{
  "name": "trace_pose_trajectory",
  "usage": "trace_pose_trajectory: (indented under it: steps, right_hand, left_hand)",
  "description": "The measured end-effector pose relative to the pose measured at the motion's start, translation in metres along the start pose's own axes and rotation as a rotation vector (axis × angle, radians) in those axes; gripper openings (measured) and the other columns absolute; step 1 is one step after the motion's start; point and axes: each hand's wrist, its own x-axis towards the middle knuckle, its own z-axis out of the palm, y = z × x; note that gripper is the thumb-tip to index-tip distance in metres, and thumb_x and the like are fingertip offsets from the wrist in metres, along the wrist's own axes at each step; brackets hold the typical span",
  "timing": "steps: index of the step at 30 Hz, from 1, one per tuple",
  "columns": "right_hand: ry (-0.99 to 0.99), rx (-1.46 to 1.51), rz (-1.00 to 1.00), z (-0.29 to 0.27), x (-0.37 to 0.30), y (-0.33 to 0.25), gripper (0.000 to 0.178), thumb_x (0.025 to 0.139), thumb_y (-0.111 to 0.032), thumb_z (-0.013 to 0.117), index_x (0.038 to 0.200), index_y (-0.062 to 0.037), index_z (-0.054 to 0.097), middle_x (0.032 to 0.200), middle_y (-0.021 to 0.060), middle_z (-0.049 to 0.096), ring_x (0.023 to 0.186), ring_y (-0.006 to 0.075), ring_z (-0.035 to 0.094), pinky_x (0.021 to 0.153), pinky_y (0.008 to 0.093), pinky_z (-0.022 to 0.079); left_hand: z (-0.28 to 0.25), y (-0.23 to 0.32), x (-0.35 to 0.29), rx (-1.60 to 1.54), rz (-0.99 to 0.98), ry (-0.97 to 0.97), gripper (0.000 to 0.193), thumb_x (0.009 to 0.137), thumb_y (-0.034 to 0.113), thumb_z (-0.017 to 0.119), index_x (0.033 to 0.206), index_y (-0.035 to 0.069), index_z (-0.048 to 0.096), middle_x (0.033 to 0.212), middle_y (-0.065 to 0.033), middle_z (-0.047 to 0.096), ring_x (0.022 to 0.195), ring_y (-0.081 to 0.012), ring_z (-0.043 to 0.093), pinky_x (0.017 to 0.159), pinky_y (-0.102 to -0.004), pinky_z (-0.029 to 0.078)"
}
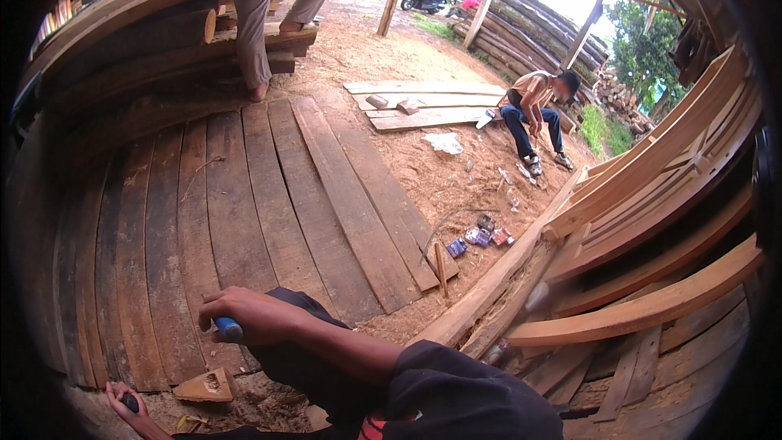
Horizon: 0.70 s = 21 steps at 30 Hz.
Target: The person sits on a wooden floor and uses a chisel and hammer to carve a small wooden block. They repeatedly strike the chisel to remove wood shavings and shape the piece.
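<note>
My right hand (265, 316) is closed around a blue handle (229, 328) in front of my dark-clothed knee; whatever tool it belongs to is hidden. Low at the left, my left hand (130, 414) curls around a dark, rounded object (129, 402), perhaps a handle end, too small to name. Between the two hands, a wedge-shaped wooden block (204, 387) with a rough hollow in it rests at the near ends of the floor planks (228, 204).
A person (533, 106) sits on pale boards (423, 102) ahead; another person's legs (261, 16) stand by stacked timber (147, 41). Crumpled packets (485, 236) lie on sawdust-covered ground. An upright stick (441, 265) stands near the planks. Wooden frames (660, 163) lean at the right.
</note>
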Motion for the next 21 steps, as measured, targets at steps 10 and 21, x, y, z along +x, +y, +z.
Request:
trace_pose_trajectory:
  steps: [10,21]
  right_hand:
    - [-0.018,-0.018,0.040,0.001,-0.001,0.001,0.024,0.080,-0.017,0.072,0.099,-0.0045,0.063,0.098,0.0139,0.064,0.097,0.0361,0.061,0.084,0.0444,0.045]
    - [0.170,-0.006,0.059,0.023,0.010,0.005,0.040,0.086,-0.035,0.069,0.108,-0.0025,0.060,0.107,0.0194,0.059,0.104,0.0389,0.056,0.088,0.0437,0.044]
  left_hand:
    - [0.056,-0.050,-0.036,0.571,0.321,0.203,0.026,0.097,0.034,0.055,0.083,0.013,0.049,0.058,0.0051,0.034,0.047,-0.0053,0.035,0.043,-0.0213,0.032]
    - [0.175,-0.132,-0.174,0.880,0.271,-0.458,0.032,0.101,0.030,0.050,0.123,0.007,0.049,0.092,-0.0024,0.050,0.086,-0.0102,0.047,0.078,-0.0229,0.037]
